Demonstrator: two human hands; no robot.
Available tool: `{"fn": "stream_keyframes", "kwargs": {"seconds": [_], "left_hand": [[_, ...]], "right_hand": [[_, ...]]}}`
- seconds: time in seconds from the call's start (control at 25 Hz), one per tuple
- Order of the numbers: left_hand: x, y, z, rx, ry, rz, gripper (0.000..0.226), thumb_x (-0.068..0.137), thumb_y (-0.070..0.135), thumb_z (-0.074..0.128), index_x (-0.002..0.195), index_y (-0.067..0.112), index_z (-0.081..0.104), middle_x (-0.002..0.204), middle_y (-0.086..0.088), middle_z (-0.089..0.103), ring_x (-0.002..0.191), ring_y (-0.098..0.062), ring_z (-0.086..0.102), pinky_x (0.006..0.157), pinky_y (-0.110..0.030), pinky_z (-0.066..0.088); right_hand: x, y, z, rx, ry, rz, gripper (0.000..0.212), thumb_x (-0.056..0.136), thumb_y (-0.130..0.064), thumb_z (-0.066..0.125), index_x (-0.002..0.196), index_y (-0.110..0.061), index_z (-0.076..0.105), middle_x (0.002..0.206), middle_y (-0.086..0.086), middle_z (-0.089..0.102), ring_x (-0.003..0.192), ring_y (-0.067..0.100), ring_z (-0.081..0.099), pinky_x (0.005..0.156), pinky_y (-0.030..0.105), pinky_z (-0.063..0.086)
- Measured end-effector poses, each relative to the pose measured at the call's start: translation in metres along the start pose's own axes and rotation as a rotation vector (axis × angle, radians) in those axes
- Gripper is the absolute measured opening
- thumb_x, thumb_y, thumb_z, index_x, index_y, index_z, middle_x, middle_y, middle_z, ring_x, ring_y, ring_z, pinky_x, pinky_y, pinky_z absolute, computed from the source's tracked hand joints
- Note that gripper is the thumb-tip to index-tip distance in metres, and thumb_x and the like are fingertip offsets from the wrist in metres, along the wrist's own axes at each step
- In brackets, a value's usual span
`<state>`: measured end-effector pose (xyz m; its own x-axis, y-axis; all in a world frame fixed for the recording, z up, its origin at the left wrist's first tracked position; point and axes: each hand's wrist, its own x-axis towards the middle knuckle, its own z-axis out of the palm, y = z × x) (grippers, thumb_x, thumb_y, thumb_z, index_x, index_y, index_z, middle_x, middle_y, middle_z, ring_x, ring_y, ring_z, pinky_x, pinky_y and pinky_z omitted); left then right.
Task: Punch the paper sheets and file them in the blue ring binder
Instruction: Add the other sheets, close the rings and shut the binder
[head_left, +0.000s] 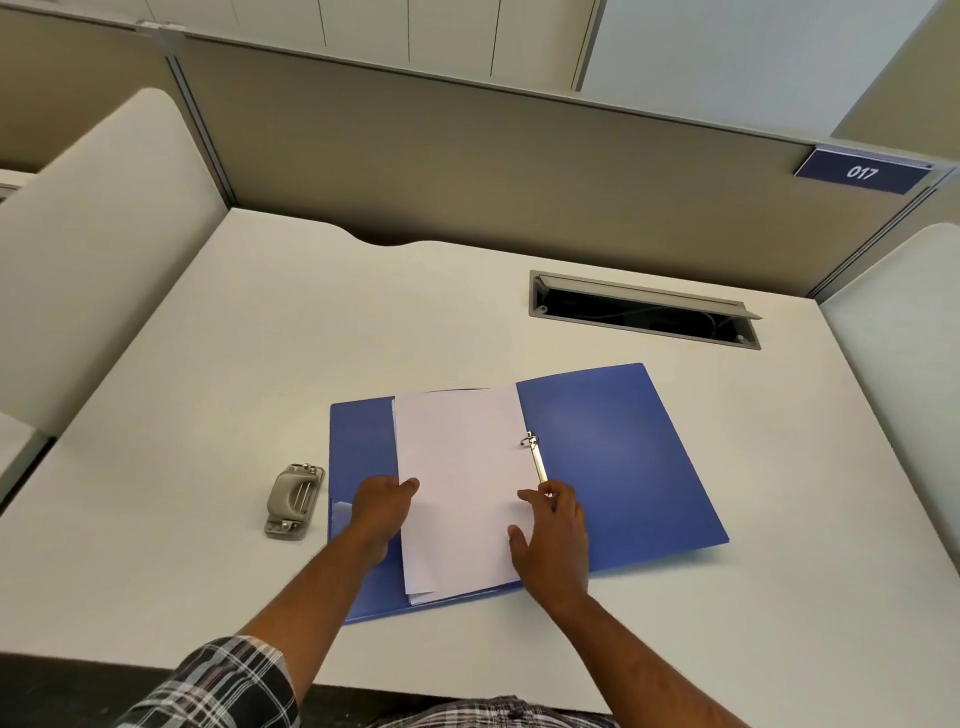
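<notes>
paper sheets (460, 483) are lying on the open blue ring binder (613, 457) on the desk (208, 364), their right edge reaching the ring mechanism (535, 457); seating them well is calling for the punched holes to be lined up with both rings before pressing down. the left hand (382, 506) is pinching the stack's left edge, while the right hand (553, 530) is spreading relaxed fingers on the right edge, apparently gripping nothing, with the hole punch (293, 501) sitting apart at left.
</notes>
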<state>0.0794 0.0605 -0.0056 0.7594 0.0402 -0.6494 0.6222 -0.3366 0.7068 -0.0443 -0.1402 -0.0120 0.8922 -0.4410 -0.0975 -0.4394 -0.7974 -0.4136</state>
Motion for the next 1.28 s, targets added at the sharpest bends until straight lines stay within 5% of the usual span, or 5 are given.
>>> {"fn": "stream_keyframes", "kwargs": {"seconds": [0.16, 0.48, 0.76, 1.04, 1.28], "left_hand": [[-0.001, 0.010, 0.004, -0.107, -0.042, -0.097, 0.036, 0.091, 0.025, 0.067, 0.108, -0.007, 0.063, 0.103, -0.025, 0.067, 0.089, -0.036, 0.066, 0.070, -0.029, 0.046], [-0.016, 0.028, 0.012, -0.138, -0.055, 0.054, 0.035, 0.092, 0.004, 0.060, 0.125, 0.008, 0.048, 0.114, -0.010, 0.062, 0.090, -0.021, 0.062, 0.068, -0.030, 0.051], [-0.053, 0.079, 0.047, -0.317, -0.285, 0.141, 0.031, 0.094, 0.009, 0.059, 0.122, 0.018, 0.051, 0.117, -0.001, 0.065, 0.104, -0.026, 0.066, 0.087, -0.046, 0.058], [-0.082, 0.116, 0.114, -0.308, -0.465, 0.196, 0.029, 0.093, 0.010, 0.064, 0.120, 0.017, 0.055, 0.120, -0.001, 0.065, 0.109, -0.022, 0.063, 0.087, -0.039, 0.055], [-0.087, 0.093, 0.152, -0.171, -0.488, 0.298, 0.039, 0.092, 0.049, 0.058, 0.126, 0.029, 0.054, 0.130, 0.009, 0.059, 0.122, -0.016, 0.053, 0.100, -0.035, 0.047]], "right_hand": [[-0.002, 0.005, 0.008, 0.053, -0.057, -0.021, 0.053, 0.086, -0.029, 0.078, 0.135, -0.027, 0.057, 0.147, -0.006, 0.040, 0.133, 0.020, 0.045, 0.106, 0.029, 0.049], [-0.006, 0.000, -0.005, 0.011, 0.001, -0.044, 0.054, 0.090, -0.059, 0.062, 0.136, -0.032, 0.054, 0.147, -0.006, 0.043, 0.136, 0.020, 0.042, 0.107, 0.040, 0.045], [-0.016, -0.034, -0.066, 0.553, -0.120, -0.122, 0.082, 0.071, -0.090, 0.056, 0.139, -0.046, 0.040, 0.141, -0.025, 0.040, 0.131, 0.006, 0.047, 0.107, 0.033, 0.051], [-0.014, 0.003, -0.104, 0.308, 0.098, 0.009, 0.075, 0.086, -0.024, 0.077, 0.150, -0.017, 0.039, 0.142, 0.002, 0.051, 0.119, 0.022, 0.058, 0.092, 0.035, 0.056], [0.002, 0.063, -0.121, 0.292, 0.171, 0.091, 0.056, 0.090, -0.016, 0.077, 0.142, -0.015, 0.055, 0.129, 0.004, 0.068, 0.114, 0.025, 0.067, 0.098, 0.045, 0.056]]}}
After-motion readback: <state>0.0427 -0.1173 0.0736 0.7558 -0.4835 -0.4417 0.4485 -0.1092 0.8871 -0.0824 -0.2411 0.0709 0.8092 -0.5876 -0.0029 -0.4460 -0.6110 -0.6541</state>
